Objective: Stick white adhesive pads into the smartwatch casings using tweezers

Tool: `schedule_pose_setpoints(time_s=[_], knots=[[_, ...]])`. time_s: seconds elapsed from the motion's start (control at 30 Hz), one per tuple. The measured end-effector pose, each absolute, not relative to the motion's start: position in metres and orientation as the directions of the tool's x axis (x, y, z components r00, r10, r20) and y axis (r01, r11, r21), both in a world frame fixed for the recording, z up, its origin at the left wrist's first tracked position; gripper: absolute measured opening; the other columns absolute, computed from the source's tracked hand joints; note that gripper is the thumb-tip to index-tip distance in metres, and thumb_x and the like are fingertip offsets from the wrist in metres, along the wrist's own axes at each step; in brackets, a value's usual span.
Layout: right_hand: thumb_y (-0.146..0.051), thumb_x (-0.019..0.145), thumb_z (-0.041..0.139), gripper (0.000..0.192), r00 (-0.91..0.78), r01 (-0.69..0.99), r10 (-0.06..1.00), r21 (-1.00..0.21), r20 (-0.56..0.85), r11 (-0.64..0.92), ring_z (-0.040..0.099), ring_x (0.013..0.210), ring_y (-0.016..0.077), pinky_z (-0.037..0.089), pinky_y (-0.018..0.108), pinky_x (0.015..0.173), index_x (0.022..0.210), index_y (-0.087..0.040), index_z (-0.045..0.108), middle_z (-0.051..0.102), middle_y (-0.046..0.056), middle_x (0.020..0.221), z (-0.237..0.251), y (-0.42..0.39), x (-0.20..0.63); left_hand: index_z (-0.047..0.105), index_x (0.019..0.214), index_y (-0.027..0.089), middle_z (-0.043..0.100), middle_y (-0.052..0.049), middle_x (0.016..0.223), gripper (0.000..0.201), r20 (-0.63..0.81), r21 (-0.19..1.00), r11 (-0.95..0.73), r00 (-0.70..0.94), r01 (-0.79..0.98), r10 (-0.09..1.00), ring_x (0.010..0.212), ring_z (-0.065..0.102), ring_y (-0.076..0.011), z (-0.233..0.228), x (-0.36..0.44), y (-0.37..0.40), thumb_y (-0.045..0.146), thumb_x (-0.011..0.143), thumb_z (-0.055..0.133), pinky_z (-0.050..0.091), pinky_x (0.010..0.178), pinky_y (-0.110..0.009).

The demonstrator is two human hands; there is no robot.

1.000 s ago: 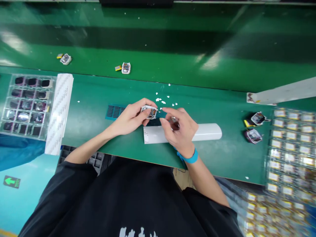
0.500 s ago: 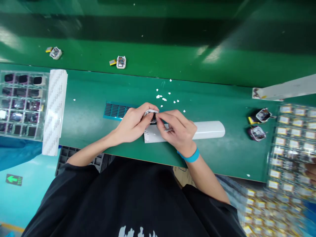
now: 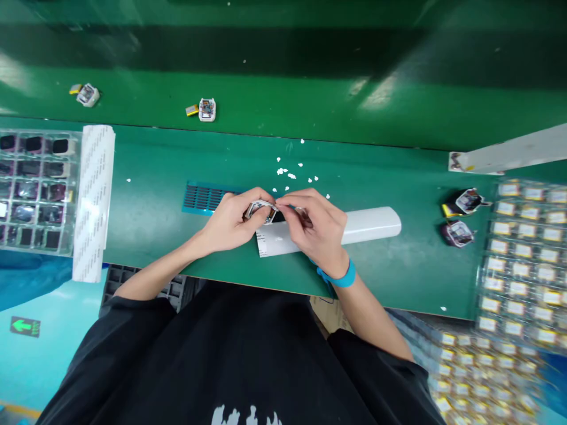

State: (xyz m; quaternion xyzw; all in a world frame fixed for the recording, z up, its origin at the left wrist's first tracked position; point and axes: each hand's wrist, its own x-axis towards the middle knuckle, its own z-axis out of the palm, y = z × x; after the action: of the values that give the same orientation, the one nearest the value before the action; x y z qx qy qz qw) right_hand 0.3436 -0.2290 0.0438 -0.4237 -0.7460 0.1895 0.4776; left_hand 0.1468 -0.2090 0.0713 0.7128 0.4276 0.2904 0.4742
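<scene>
Pinching a small white square electronic module (image 3: 260, 211) at mid-frame, the left hand (image 3: 230, 219) has its fingers curled tight around it, while the right hand (image 3: 316, 227) nips its near edge with thumb and forefinger. Both sit just above a white curled paper strip (image 3: 367, 225) on the green bench mat (image 3: 177, 165). A teal slotted sheet (image 3: 201, 198) lies just left, white scraps (image 3: 290, 174) behind.
</scene>
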Motion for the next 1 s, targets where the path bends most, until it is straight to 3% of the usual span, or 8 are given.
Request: schedule_pose_setpoints(time_s=[0.1, 0.27, 0.47, 0.77, 1.0], knots=[[-0.009, 0.099, 0.069, 0.016, -0.168, 0.522, 0.790, -0.626, 0.590, 0.579, 0.075, 0.086, 0.0146, 0.062, 0.025, 0.070, 0.109, -0.022, 0.071, 0.078, 0.003, 0.101, 0.042, -0.231, 0.344, 0.066, 0.099, 0.019, 0.056, 0.006, 0.057, 0.013, -0.019, 0.950, -0.138, 0.492, 0.282, 0.870, 0.047, 0.043, -0.0091, 0.069, 0.148, -0.210, 0.026, 0.101, 0.054, 0.033, 0.047, -0.024], [-0.006, 0.102, 0.061, 0.028, -0.295, 0.553, 0.727, -0.510, 0.620, 0.659, 0.077, 0.093, 0.0144, 0.064, 0.023, 0.073, 0.121, -0.023, 0.072, 0.079, 0.003, 0.111, 0.037, -0.230, 0.350, 0.063, 0.097, 0.020, 0.055, 0.006, 0.053, 0.013, -0.059, 0.979, -0.051, 0.513, 0.198, 0.856, 0.045, 0.045, -0.0097, 0.065, 0.149, -0.212, 0.027, 0.102, 0.054, 0.034, 0.046, -0.023], [-0.009, 0.101, 0.065, 0.023, -0.299, 0.501, 0.754, -0.577, 0.585, 0.645, 0.078, 0.090, 0.0152, 0.064, 0.024, 0.072, 0.119, -0.020, 0.074, 0.080, 0.004, 0.109, 0.041, -0.228, 0.354, 0.063, 0.099, 0.019, 0.057, 0.006, 0.053, 0.013, -0.068, 0.992, 0.002, 0.520, 0.126, 0.852, 0.045, 0.045, -0.0093, 0.063, 0.147, -0.212, 0.028, 0.103, 0.055, 0.034, 0.046, -0.023], [-0.007, 0.099, 0.064, 0.039, -0.343, 0.544, 0.704, -0.479, 0.622, 0.689, 0.078, 0.095, 0.0159, 0.066, 0.023, 0.079, 0.134, -0.023, 0.071, 0.080, 0.004, 0.114, 0.037, -0.230, 0.355, 0.064, 0.100, 0.020, 0.057, 0.005, 0.056, 0.021, -0.075, 0.994, 0.016, 0.543, 0.112, 0.837, 0.046, 0.047, -0.0095, 0.063, 0.146, -0.210, 0.039, 0.105, 0.059, 0.035, 0.047, -0.024], [-0.008, 0.101, 0.061, 0.027, -0.285, 0.414, 0.797, -0.682, 0.532, 0.603, 0.077, 0.100, 0.0173, 0.067, 0.029, 0.083, 0.122, -0.020, 0.073, 0.078, 0.008, 0.116, 0.043, -0.228, 0.352, 0.063, 0.100, 0.020, 0.052, 0.007, 0.057, 0.019, -0.053, 0.997, 0.016, 0.493, 0.079, 0.868, 0.044, 0.041, -0.0077, 0.062, 0.145, -0.210, 0.038, 0.104, 0.062, 0.032, 0.044, -0.024]])
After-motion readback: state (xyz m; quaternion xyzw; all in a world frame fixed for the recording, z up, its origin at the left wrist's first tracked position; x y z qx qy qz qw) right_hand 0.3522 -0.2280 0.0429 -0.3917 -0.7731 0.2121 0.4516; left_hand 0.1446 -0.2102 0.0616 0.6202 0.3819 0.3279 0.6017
